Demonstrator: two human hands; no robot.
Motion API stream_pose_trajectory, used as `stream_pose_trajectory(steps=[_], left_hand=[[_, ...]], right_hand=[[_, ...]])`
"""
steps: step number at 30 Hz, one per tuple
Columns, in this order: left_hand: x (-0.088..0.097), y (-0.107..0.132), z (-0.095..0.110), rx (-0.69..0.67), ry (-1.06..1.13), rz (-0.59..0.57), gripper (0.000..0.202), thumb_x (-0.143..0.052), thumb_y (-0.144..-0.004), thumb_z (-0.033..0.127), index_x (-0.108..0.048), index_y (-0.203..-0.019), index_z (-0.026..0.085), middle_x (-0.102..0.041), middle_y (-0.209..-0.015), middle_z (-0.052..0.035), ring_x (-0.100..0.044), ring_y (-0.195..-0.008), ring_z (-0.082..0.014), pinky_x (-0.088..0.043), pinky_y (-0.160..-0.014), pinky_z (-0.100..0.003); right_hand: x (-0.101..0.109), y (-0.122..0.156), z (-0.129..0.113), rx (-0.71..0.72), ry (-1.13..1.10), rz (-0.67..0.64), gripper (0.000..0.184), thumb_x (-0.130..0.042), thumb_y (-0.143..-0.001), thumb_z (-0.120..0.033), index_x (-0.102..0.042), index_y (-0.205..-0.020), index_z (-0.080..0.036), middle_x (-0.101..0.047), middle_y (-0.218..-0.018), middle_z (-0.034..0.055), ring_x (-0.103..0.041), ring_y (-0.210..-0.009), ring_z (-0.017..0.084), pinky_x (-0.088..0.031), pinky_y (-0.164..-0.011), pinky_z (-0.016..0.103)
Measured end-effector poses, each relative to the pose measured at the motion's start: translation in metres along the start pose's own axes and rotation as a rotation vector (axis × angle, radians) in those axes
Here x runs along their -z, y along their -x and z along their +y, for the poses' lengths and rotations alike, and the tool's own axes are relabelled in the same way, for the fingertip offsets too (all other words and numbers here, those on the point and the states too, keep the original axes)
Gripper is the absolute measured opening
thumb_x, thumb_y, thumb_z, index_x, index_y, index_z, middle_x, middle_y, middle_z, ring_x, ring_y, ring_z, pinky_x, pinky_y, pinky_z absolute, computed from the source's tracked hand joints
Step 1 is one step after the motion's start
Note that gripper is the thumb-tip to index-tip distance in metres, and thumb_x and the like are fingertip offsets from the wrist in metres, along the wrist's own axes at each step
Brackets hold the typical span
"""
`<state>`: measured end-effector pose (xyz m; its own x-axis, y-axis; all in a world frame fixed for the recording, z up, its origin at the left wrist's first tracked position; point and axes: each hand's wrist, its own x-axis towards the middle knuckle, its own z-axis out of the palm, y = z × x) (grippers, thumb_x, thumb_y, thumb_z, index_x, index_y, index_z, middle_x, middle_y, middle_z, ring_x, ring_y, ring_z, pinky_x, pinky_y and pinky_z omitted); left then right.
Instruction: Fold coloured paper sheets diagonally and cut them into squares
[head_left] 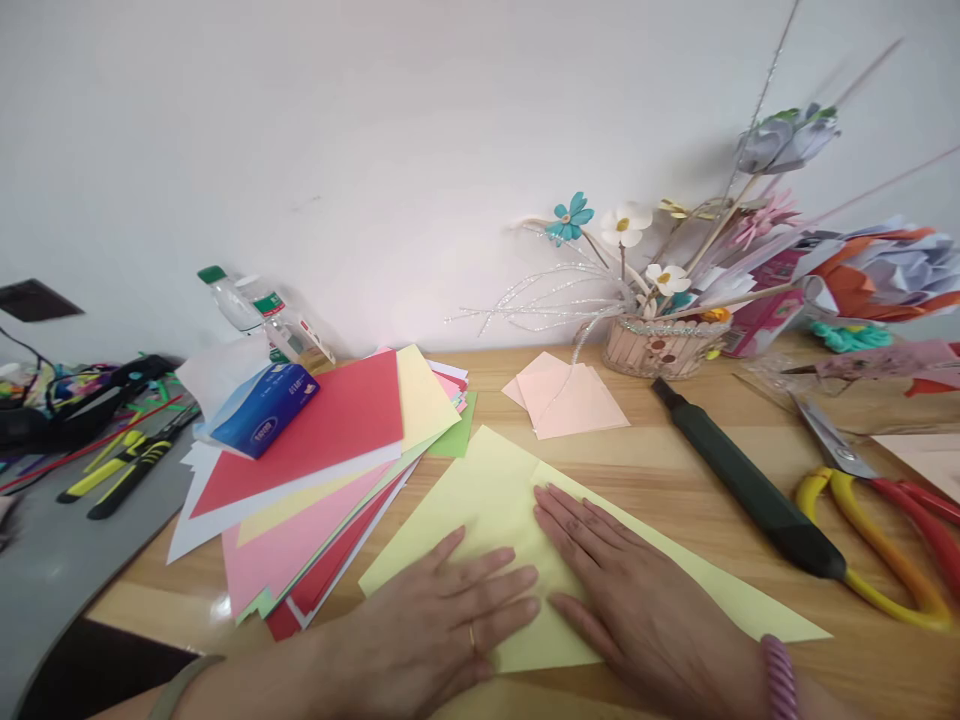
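Observation:
A pale yellow sheet of paper (480, 480) lies on the wooden table in front of me, with a folded layer along its right side. My left hand (427, 620) rests over its lower left part, fingers spread and pointing right. Flat against the folded right part lies my right hand (622, 570), its fingers stretched toward the upper left. Neither hand grips anything. Both palms cover part of the paper, so its lower middle is hidden.
Left of the paper is a stack of coloured sheets (315, 430) with a blue tissue pack (262, 410) on top. Small pink squares (574, 400) lie behind. A dark green-black tool (750, 480), scissors (862, 500) and a flower basket (660, 345) are to the right. Pliers (142, 460) lie far left.

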<state>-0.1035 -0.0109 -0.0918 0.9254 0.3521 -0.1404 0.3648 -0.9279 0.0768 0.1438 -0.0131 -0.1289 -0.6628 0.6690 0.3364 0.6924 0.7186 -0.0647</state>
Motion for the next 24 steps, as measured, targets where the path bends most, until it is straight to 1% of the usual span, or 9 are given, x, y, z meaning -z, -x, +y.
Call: stream_pose_trajectory(steps=[4, 7, 10, 13, 16, 19, 21, 22, 24], left_hand=[[0.015, 0.009, -0.002, -0.108, 0.013, -0.038, 0.047, -0.042, -0.095, 0.026, -0.029, -0.14, 0.023, -0.025, -0.147, 0.006, -0.014, -0.139, -0.0133, 0.0, -0.113, -0.039], [0.021, 0.018, 0.002, -0.167, 0.005, -0.065, 0.048, -0.045, -0.094, 0.027, -0.031, -0.139, 0.018, -0.037, -0.142, 0.0032, -0.022, -0.136, -0.0111, -0.008, -0.114, -0.034], [0.008, 0.035, 0.007, -0.14, -0.113, 0.0, 0.047, -0.045, -0.094, 0.021, -0.033, -0.139, 0.016, -0.042, -0.139, -0.0006, -0.029, -0.134, -0.0104, -0.014, -0.113, -0.031], [-0.013, 0.051, 0.01, -0.121, -0.246, 0.121, 0.041, -0.042, -0.094, 0.017, -0.039, -0.136, 0.016, -0.041, -0.14, 0.0007, -0.031, -0.133, -0.0124, -0.015, -0.112, -0.03], [-0.027, 0.057, 0.011, -0.12, -0.262, 0.195, 0.04, -0.044, -0.093, 0.019, -0.043, -0.133, 0.015, -0.044, -0.138, 0.0001, -0.032, -0.133, -0.0139, -0.024, -0.11, -0.029], [-0.03, 0.057, 0.011, -0.124, -0.258, 0.234, 0.04, -0.043, -0.093, 0.019, -0.044, -0.132, 0.015, -0.045, -0.138, 0.0007, -0.032, -0.132, -0.0138, -0.027, -0.109, -0.028], [-0.031, 0.056, 0.01, -0.109, -0.267, 0.23, 0.04, -0.042, -0.092, 0.015, -0.045, -0.131, 0.015, -0.048, -0.135, 0.0009, -0.036, -0.131, -0.0131, -0.027, -0.109, -0.029], [-0.032, 0.057, 0.01, -0.101, -0.273, 0.231, 0.04, -0.041, -0.091, 0.013, -0.047, -0.13, 0.016, -0.051, -0.133, 0.0006, -0.038, -0.129, -0.0126, -0.027, -0.109, -0.029], [-0.035, 0.057, 0.008, -0.099, -0.287, 0.241, 0.04, -0.04, -0.09, 0.009, -0.049, -0.129, 0.017, -0.057, -0.127, 0.0, -0.042, -0.127, -0.012, -0.026, -0.11, -0.03]], right_hand=[[0.003, 0.0, -0.001, -0.01, -0.012, -0.039, 0.054, -0.047, -0.087, -0.027, -0.038, -0.134, -0.001, -0.036, -0.14, 0.0201, -0.036, -0.128, 0.027, -0.043, -0.097, 0.043], [0.006, -0.001, -0.003, -0.021, -0.024, -0.079, 0.056, -0.046, -0.088, -0.029, -0.037, -0.135, -0.001, -0.035, -0.14, 0.0195, -0.035, -0.128, 0.026, -0.041, -0.099, 0.042], [0.009, -0.004, -0.003, -0.03, -0.032, -0.111, 0.056, -0.044, -0.089, -0.033, -0.038, -0.135, -0.001, -0.034, -0.14, 0.0186, -0.034, -0.129, 0.026, -0.04, -0.1, 0.041], [0.012, -0.004, 0.002, -0.029, -0.028, -0.122, 0.056, -0.042, -0.091, -0.037, -0.039, -0.134, -0.002, -0.035, -0.14, 0.0176, -0.034, -0.128, 0.025, -0.04, -0.1, 0.04], [0.02, -0.002, 0.002, -0.009, -0.005, -0.105, 0.058, -0.043, -0.091, -0.04, -0.038, -0.133, 0.0, -0.035, -0.139, 0.0189, -0.033, -0.129, 0.026, -0.04, -0.1, 0.042], [0.025, -0.001, -0.017, 0.061, 0.03, -0.054, 0.069, -0.046, -0.087, -0.051, -0.04, -0.132, 0.001, -0.037, -0.138, 0.0191, -0.035, -0.128, 0.027, -0.04, -0.1, 0.043], [0.019, -0.003, -0.041, 0.143, 0.051, -0.004, 0.068, -0.044, -0.087, -0.054, -0.044, -0.13, -0.002, -0.042, -0.137, 0.0156, -0.038, -0.127, 0.024, -0.041, -0.1, 0.037], [0.014, -0.005, -0.054, 0.195, 0.063, 0.029, 0.058, -0.042, -0.09, -0.048, -0.048, -0.127, -0.004, -0.047, -0.134, 0.0124, -0.041, -0.125, 0.021, -0.042, -0.099, 0.031], [0.0, -0.009, -0.077, 0.243, 0.105, 0.094, 0.033, -0.04, -0.093, -0.022, -0.055, -0.12, -0.012, -0.057, -0.124, 0.0036, -0.051, -0.116, 0.014, -0.045, -0.092, 0.022]])
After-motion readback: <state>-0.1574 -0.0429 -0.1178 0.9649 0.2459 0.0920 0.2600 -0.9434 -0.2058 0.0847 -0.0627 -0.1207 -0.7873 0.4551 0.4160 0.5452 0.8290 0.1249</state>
